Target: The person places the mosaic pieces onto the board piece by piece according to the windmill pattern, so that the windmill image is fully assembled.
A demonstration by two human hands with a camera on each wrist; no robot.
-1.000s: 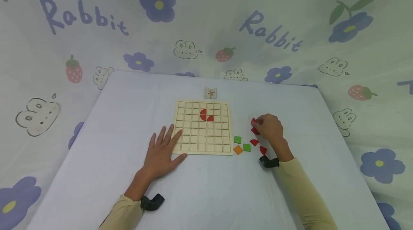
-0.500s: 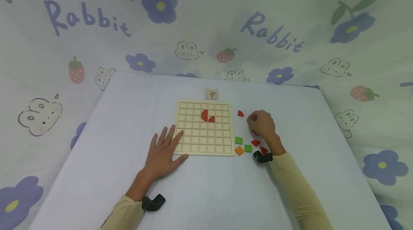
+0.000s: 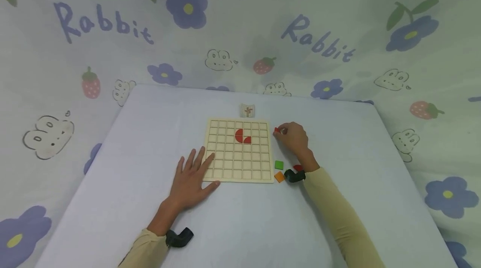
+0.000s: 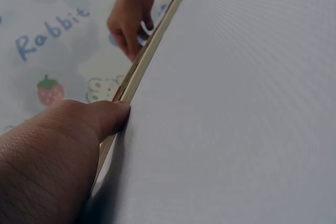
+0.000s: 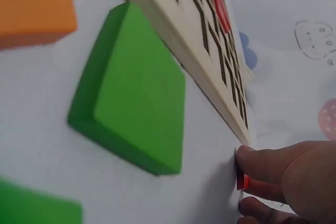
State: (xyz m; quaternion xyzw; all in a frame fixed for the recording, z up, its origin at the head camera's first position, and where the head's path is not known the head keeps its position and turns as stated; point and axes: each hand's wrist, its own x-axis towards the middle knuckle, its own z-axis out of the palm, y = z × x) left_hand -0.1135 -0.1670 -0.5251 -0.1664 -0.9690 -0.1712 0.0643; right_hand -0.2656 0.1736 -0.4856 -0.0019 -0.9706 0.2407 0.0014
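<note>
A pale wooden grid board (image 3: 240,163) lies on the white cloth, with red pieces (image 3: 239,135) set in its upper cells. My left hand (image 3: 188,184) rests spread over the board's left edge, fingers straight, thumb along the near corner. Beyond the board's upper right side, my right hand (image 3: 294,137) pinches a red quarter-circle piece (image 3: 277,130) between thumb and fingers, down at the cloth. The right wrist view shows that red piece (image 5: 241,179) mostly covered by the fingers.
By the board's lower right corner lie a green square tile (image 3: 279,165), an orange square tile (image 3: 279,176) and another red piece (image 3: 298,168), partly under the right wrist's camera. A small patterned card (image 3: 247,110) sits behind the board.
My right hand has moved left and away from me, from the red pieces at the right to the one beside the board, which it now pinches. My left hand stays put.
</note>
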